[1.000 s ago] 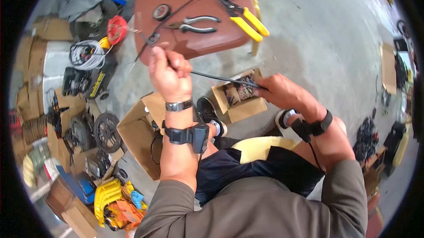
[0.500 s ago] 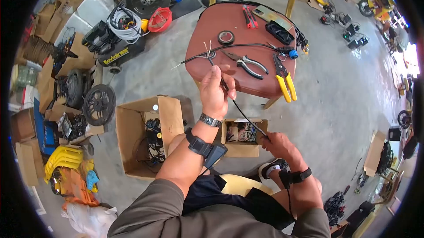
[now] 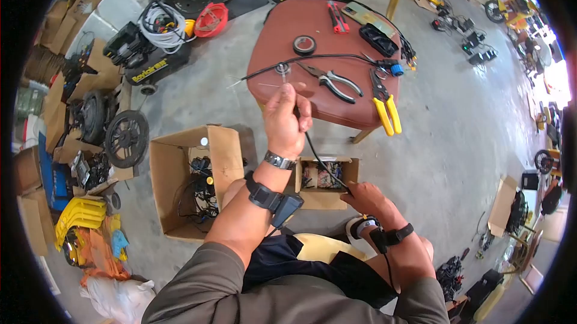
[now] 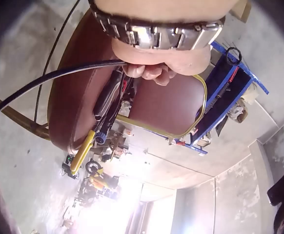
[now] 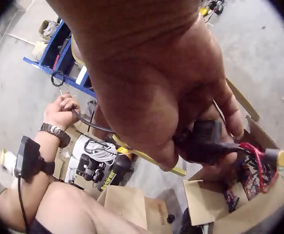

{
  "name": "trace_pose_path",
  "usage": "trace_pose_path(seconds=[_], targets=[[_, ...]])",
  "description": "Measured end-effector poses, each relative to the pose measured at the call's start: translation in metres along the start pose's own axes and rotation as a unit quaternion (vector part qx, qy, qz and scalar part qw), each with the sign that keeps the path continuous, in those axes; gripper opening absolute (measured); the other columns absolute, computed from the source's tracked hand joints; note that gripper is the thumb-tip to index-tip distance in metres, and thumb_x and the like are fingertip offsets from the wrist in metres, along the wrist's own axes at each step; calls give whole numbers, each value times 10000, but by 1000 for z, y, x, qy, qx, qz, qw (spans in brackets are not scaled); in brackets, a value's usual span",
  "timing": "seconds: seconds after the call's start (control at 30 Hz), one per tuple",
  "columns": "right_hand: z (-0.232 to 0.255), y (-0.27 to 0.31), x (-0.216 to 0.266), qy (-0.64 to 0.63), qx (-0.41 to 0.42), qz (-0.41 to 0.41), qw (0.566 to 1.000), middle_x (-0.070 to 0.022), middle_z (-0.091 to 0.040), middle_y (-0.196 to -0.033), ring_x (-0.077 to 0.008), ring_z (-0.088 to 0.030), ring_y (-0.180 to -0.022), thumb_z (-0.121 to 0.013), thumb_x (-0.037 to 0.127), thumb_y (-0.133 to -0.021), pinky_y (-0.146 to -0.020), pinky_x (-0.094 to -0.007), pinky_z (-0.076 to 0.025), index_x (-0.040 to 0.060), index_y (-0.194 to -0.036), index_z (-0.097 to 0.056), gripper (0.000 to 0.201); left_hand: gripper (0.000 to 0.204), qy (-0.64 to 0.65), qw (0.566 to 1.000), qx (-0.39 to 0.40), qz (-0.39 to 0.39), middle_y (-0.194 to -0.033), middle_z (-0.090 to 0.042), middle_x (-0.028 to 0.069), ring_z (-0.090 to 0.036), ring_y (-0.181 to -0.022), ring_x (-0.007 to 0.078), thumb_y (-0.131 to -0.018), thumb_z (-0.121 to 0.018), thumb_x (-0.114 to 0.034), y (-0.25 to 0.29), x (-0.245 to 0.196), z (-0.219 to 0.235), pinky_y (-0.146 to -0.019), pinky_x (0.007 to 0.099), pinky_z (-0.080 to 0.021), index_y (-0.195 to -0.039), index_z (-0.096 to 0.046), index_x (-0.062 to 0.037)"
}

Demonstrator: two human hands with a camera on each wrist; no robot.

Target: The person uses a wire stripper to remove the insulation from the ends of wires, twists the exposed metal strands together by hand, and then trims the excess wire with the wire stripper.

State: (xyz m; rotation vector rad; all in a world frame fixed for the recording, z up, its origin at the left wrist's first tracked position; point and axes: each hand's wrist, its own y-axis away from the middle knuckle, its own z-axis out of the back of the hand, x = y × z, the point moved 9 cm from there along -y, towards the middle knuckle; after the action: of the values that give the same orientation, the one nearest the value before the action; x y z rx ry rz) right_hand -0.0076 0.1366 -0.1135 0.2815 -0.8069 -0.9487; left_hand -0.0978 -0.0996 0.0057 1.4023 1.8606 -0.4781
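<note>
A black cable (image 3: 318, 154) runs between my two hands over the floor in front of the chair. Near the chair's front edge, my left hand (image 3: 285, 121) pinches the cable close to its end, where thin pale wires (image 3: 285, 76) stick out past the fingertips. Lower and to the right, my right hand (image 3: 369, 198) grips the cable's other end. In the right wrist view its fingers curl round a black block-like piece (image 5: 205, 139), with a red wire (image 5: 256, 168) beside it. The left wrist view shows the cable (image 4: 49, 77) curving away from the left fingers.
On the chair seat (image 3: 270, 35) lie pliers (image 3: 336, 83), yellow-handled strippers (image 3: 386, 107), black tape (image 3: 304, 45), a red cutter (image 3: 338, 17) and another cable (image 3: 327, 56). Below stand a large carton (image 3: 168, 186) and a small carton (image 3: 327, 199) with wire pieces. An air compressor (image 3: 150, 68) stands left.
The head view has turned, bringing the whole chair seat into sight. Both hands keep hold of the cable. Less of the wire end shows beyond my left fingertips than half a second ago.
</note>
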Motion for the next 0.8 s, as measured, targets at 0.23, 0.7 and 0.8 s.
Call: trace_pose_path(seconds=[0.23,0.7,0.8], targets=[[9,-2,-3,-21,-38,26,999,-199,-692,-906,-425,-659,-865,-625,323,-899,-749,-521,-519,47,-977,-645,288,326,-8,1000,17,18,-629,-527,35,-392,-454,109,-1043,-494,-360,4,3,-7,-433,257,-307,-1018,-605,-54],[143,12,27,-311,-224,22,923,-180,-683,-856,-311,-659,-746,-655,158,-909,-708,-370,-524,18,-1097,-680,236,309,-53,998,14,43,-639,-537,28,-394,-463,95,-1018,-563,-313,12,15,-17,-431,246,-304,-1048,-612,-10],[179,12,37,-253,-280,44,925,-167,-681,-847,-265,-656,-748,-640,144,-923,-701,-347,-517,0,-1096,-673,228,271,-59,997,28,41,-655,-546,29,-410,-487,93,-989,-621,-276,12,18,-18,-438,243,-307,-1042,-616,-11]])
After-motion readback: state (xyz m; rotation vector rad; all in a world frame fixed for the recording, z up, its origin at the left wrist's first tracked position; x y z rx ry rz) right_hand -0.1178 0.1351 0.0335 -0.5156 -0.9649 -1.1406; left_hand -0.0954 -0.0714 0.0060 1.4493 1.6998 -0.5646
